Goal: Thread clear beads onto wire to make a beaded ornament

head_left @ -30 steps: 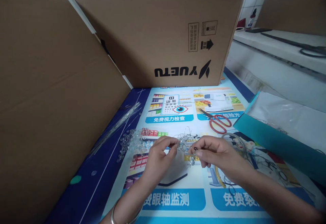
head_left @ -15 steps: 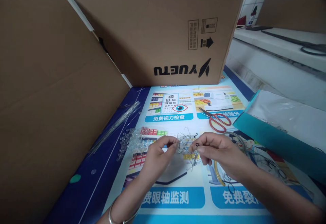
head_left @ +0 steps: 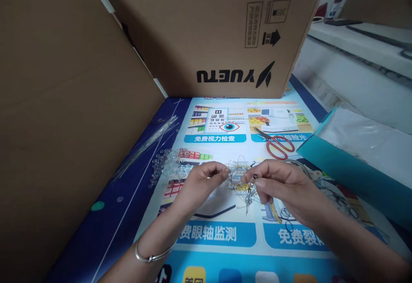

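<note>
Head view: beaded wire (head_left: 249, 198) spans the gap between left hand (head_left: 203, 184) and right hand (head_left: 286, 185), hanging below the right fingertips; each thumb and forefinger is pinched together on it. Fingers hide the contact points; individual strands are hard to trace.

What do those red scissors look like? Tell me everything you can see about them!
The scissors have two big, rounded red loops for handles, which look smooth like plastic, and slim, dark, pointed blades that look like metal. They lie flat on the printed sheet, tips toward the upper left and handles toward the lower right, just left of the teal box. Neither the left hand nor the right hand touches them. The blades look nearly closed, but it's hard to be sure.
</note>
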Available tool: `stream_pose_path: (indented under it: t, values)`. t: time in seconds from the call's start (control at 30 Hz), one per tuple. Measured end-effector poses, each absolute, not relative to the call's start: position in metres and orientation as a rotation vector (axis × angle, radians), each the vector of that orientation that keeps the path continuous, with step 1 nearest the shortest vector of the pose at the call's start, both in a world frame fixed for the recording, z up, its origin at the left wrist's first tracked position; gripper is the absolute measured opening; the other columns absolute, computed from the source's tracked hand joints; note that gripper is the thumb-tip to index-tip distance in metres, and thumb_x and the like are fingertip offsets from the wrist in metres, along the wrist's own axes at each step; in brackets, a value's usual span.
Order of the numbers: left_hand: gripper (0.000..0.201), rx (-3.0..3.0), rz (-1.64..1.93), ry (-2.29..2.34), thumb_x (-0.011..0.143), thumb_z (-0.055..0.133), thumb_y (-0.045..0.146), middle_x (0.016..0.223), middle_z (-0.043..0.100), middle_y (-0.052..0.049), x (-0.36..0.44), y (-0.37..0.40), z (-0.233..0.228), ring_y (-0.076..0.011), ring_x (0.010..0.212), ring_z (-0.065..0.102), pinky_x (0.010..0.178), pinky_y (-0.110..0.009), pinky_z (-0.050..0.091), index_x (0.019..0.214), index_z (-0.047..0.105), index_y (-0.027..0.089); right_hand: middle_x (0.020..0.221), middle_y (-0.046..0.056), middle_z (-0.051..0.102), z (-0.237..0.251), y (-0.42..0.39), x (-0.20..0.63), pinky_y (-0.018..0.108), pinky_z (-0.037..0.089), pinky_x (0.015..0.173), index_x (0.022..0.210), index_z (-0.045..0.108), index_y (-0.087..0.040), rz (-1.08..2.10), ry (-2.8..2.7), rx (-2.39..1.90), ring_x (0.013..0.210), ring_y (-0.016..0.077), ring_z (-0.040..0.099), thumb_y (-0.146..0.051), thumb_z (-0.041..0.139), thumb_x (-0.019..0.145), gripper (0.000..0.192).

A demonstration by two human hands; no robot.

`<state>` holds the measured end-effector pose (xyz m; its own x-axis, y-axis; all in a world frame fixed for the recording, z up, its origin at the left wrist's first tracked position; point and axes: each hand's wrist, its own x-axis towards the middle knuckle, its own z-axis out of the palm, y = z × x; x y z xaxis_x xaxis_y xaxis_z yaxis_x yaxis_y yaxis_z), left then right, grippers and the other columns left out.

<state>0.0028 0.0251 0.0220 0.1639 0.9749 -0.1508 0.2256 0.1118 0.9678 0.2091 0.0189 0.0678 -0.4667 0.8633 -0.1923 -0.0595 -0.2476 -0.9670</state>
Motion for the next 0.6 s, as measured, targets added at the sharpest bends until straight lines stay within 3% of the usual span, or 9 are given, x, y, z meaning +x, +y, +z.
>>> stream_pose_path:
  t: [0.17, 0.5, 0.6]
  values:
    - [0.018, 1.342, 0.865, 1.246, 0.077, 0.056, 0.034, 0.073, 0.061, -0.002, 0.0025, 0.0267, 0.0206, -0.0115, 0.062, 0.052, 0.057, -0.024, 0.041, 0.078, 0.062, 0.016, 0.060, -0.001, 0.055, 0.0681, 0.0195, 0.2085, 0.022, 0.037, 0.051, 0.084, 0.062, -0.016, 1.769, -1.370, -1.080, 0.053, 0.0084, 0.048, -0.033, 0.061, 0.078, 0.018]
    - [0.020, 1.381, 0.846, 1.258, 0.078, 0.054, 0.033, 0.068, 0.060, -0.002, 0.0033, 0.0268, 0.0220, -0.0096, 0.056, 0.048, 0.049, -0.021, 0.039, 0.079, 0.064, 0.016, 0.072, 0.003, 0.061, 0.0627, 0.0220, 0.2090, 0.023, 0.039, 0.052, 0.083, 0.061, -0.017, 1.720, -1.404, -1.075, 0.054, 0.0087, 0.049, -0.032, 0.061, 0.078, 0.016]
    - [0.019, 1.408, 0.848, 1.276, 0.078, 0.055, 0.032, 0.067, 0.060, -0.001, 0.0034, 0.0266, 0.0224, -0.0099, 0.057, 0.049, 0.052, -0.022, 0.041, 0.078, 0.064, 0.016, 0.068, 0.002, 0.060, 0.0624, 0.0218, 0.2088, 0.023, 0.038, 0.051, 0.083, 0.061, -0.016, 1.717, -1.413, -1.088, 0.053, 0.0088, 0.049, -0.033, 0.061, 0.078, 0.018]
